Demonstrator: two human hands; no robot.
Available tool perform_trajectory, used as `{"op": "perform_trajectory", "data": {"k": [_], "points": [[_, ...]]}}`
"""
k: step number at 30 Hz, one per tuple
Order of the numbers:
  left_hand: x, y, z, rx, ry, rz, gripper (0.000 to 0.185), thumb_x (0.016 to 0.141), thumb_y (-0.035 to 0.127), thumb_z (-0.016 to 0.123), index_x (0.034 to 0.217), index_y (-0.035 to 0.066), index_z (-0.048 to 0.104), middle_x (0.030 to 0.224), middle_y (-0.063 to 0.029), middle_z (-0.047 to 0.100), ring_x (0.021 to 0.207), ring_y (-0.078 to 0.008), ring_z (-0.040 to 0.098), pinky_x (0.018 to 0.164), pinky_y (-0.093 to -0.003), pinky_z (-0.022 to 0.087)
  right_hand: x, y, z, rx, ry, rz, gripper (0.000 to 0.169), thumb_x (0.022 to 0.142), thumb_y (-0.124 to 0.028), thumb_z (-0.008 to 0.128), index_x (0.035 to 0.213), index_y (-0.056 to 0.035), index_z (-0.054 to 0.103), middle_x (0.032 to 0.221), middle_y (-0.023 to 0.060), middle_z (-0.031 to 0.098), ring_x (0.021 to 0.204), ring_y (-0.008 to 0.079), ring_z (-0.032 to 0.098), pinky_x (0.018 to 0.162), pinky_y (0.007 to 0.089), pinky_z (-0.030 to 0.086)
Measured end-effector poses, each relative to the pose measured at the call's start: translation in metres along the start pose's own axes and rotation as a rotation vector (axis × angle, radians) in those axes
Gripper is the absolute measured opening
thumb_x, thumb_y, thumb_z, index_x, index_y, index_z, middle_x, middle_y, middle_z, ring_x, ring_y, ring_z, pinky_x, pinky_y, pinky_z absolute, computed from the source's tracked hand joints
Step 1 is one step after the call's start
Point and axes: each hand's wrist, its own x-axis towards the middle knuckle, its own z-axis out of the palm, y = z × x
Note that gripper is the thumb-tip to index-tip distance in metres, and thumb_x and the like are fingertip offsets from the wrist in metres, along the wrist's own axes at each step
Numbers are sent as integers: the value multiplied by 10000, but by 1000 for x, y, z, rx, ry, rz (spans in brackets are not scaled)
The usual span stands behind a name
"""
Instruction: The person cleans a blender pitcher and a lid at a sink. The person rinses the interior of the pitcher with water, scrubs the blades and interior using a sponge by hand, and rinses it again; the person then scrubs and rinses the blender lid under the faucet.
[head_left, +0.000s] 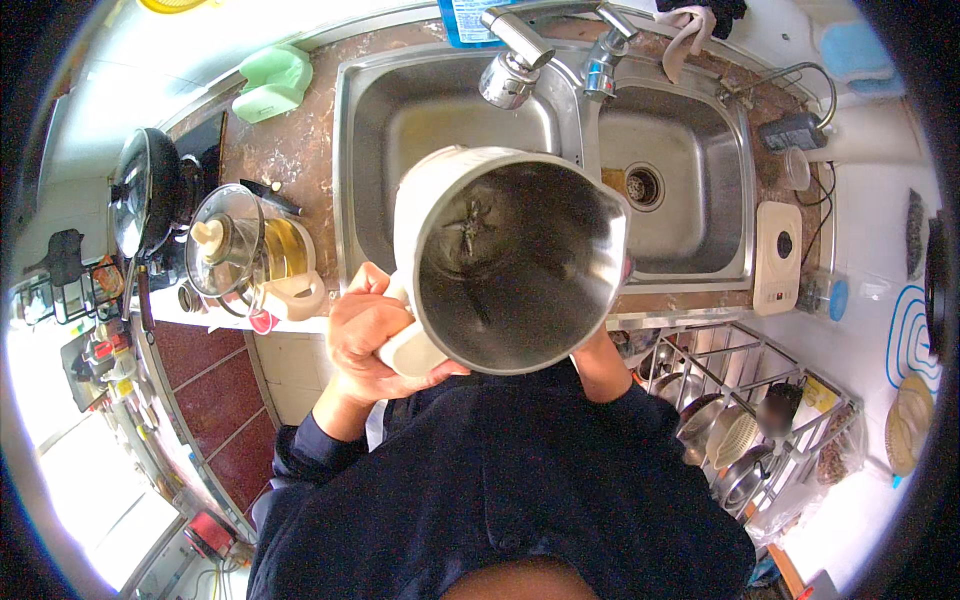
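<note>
I hold a blender jug (525, 315) up close in front of me, its wide mouth turned towards the camera. The inside is metal, with blades at the bottom; the outer shell is off-white plastic. My left hand (375, 337) is closed round the jug's handle on the left. My right hand is mostly hidden behind the jug; only its wrist and a bit of a finger show at the right side, so its grip cannot be made out. Behind the jug lies a double stainless steel sink (675, 232) with a chrome faucet (521, 37) over the left basin.
Left on the counter stand a glass lid (196, 259), a container of yellow liquid (283, 247), a knife (270, 196) and a green plastic holder (274, 82). A frying pan (142, 187) leans farther left. Right are a cream appliance base (778, 259) and a metal rack (750, 352) with pans.
</note>
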Motion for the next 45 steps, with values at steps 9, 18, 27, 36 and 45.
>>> {"op": "perform_trajectory", "data": {"k": [9, 18, 27, 36, 45], "points": [[-14, 11, -1, 46, 29, 46, 460, 574, 421, 796, 747, 55, 578, 640, -47, 609, 600, -210, 582, 669, -362, 429, 7, -23, -3, -283, 4, -245, 567, 813, -336, 509, 1240, 14, 380, 1241, 198, 402, 1136, 347, 384, 986, 390, 279], [-17, 13, -7, 157, 68, 92, 563, 542, 475, 806, 812, 46, 560, 652, -64, 608, 600, -228, 587, 656, -385, 430, 10, -20, -1, -357, -94, -206, 582, 780, -333, 526, 1247, -14, 386, 1263, 191, 398, 1165, 375, 336, 1000, 430, 242], [-11, 11, -14, 143, 19, 167, 601, 502, 465, 827, 837, 47, 554, 680, -64, 615, 599, -215, 575, 627, -363, 414, 6, 1, 7, -272, -90, -240, 617, 757, -328, 557, 1256, -14, 375, 1252, 195, 396, 1175, 356, 327, 995, 421, 246], [-7, 18, -6, 279, 18, 228, 580, 462, 450, 840, 819, 68, 588, 619, -15, 605, 498, -163, 541, 611, -316, 392, 13, -29, 24, 768, 24, 142, 594, 805, -312, 556, 1281, -25, 345, 1259, 137, 413, 1157, 274, 402, 986, 392, 303], [4, 21, 3, 433, -37, 358, 402, 509, 227, 793, 768, 121, 504, 646, -11, 562, 545, -216, 546, 736, -403, 411, 45, 8, 19, 54, -28, -53, 591, 779, -311, 572, 1255, -23, 372, 1240, 158, 419, 1152, 309, 379, 990, 393, 281]]}}
